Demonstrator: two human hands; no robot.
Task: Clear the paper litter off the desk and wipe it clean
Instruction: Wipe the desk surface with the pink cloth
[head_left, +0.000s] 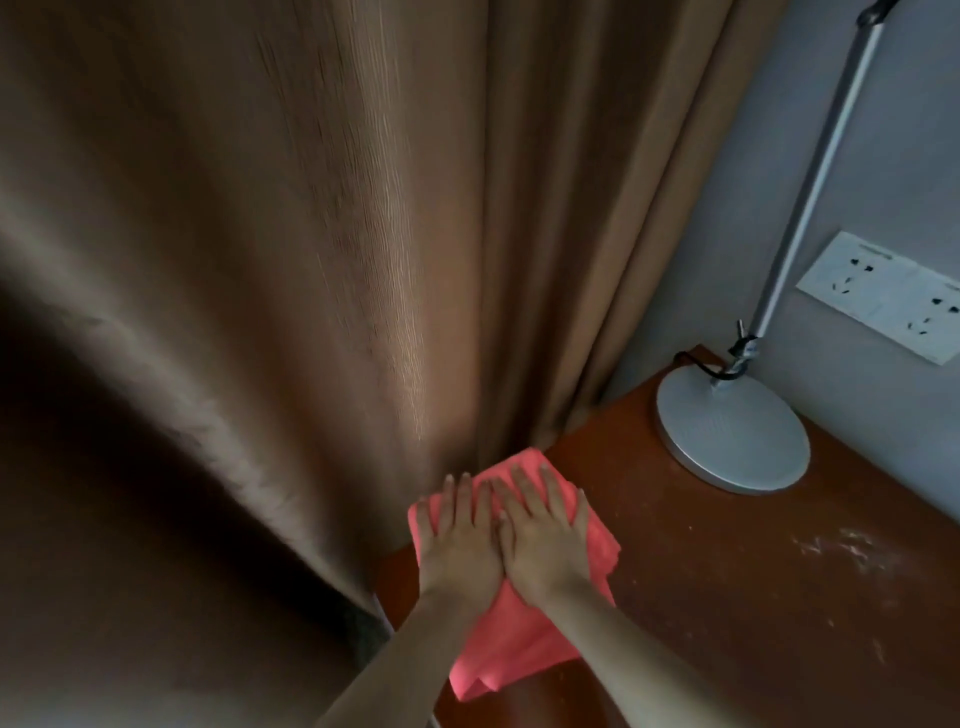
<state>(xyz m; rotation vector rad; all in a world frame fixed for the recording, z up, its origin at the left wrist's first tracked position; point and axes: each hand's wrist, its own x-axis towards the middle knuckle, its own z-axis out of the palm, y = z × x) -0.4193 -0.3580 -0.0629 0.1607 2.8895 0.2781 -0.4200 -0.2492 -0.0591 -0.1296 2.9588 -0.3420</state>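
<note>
A pink cloth (519, 644) lies spread on the reddish-brown desk (701, 597) at its left edge, against the curtain. My left hand (460, 538) and my right hand (543, 530) press flat on the cloth side by side, fingers stretched out and pointing away from me. Whitish dusty smears (841, 551) mark the desk surface to the right. No paper litter shows in this view.
A brown curtain (311, 260) hangs along the desk's left side and fills most of the view. A silver lamp with a round base (732, 431) and slanted pole stands at the desk's back. A white socket panel (883, 296) sits on the grey wall.
</note>
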